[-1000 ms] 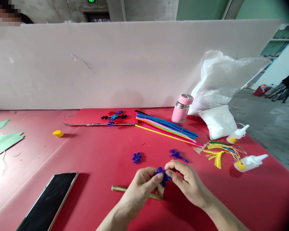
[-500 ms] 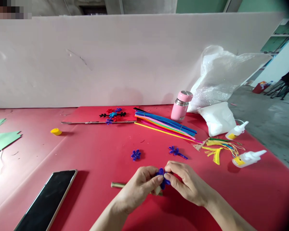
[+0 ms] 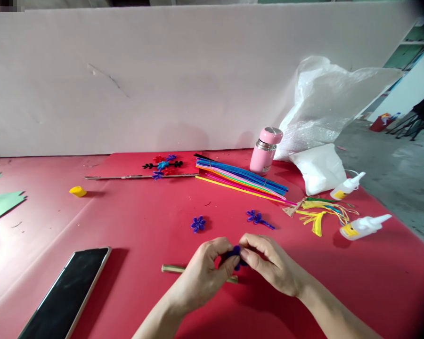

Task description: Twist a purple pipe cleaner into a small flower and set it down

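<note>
Red table [image 3: 134, 221] before a white board [image 3: 183, 80].
My left hand [image 3: 203, 275] and right hand [image 3: 268, 263] pinch a purple flower [image 3: 235, 252] near the table's front edge; pink bottle [image 3: 265, 150] behind.

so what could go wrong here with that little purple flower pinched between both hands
1. The purple flower is mostly hidden between the left hand and right hand; a hard pinch could flatten its loops.
2. If it slips, it might land beside the loose purple flower and stemmed purple flower and get mixed up.
3. The stick under the left hand may roll if nudged.
</note>
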`<move>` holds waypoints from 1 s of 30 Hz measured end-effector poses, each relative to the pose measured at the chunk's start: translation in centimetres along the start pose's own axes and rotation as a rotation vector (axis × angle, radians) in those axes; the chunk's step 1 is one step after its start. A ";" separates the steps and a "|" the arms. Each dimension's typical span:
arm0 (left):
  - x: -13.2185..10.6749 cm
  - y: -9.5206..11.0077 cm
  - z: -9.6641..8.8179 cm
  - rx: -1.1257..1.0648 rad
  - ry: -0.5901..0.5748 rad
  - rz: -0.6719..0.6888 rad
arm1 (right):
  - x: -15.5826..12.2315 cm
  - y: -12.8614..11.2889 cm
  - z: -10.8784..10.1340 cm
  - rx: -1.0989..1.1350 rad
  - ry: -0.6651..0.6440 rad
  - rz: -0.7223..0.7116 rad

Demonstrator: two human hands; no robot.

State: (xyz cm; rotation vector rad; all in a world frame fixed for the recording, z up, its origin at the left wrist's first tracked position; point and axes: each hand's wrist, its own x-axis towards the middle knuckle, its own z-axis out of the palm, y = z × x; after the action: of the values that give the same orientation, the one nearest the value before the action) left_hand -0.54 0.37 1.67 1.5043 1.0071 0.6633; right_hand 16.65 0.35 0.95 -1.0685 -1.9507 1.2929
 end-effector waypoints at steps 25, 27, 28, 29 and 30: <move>0.2 -1.7 -0.4 -0.427 -0.058 -0.173 | 0.0 -0.4 -0.7 -0.156 0.125 -0.158; 0.2 -2.0 -0.4 -0.475 -0.118 -0.183 | -0.1 -0.4 -0.5 -0.314 0.095 -0.220; 0.2 -2.0 -0.5 -0.485 -0.140 -0.185 | -0.2 -0.4 -0.4 -0.390 0.084 -0.240; 0.2 -2.0 -0.5 -0.482 -0.156 -0.183 | -0.2 -0.3 -0.3 -0.455 0.077 -0.255; 0.2 -2.0 -0.5 -0.468 -0.168 -0.181 | -0.2 -0.3 -0.2 -0.500 0.069 -0.262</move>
State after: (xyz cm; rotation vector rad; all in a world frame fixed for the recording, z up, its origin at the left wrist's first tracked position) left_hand -1.32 0.77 -0.19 1.0278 0.7816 0.5834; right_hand 16.84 0.27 1.32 -1.0145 -2.3299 0.6336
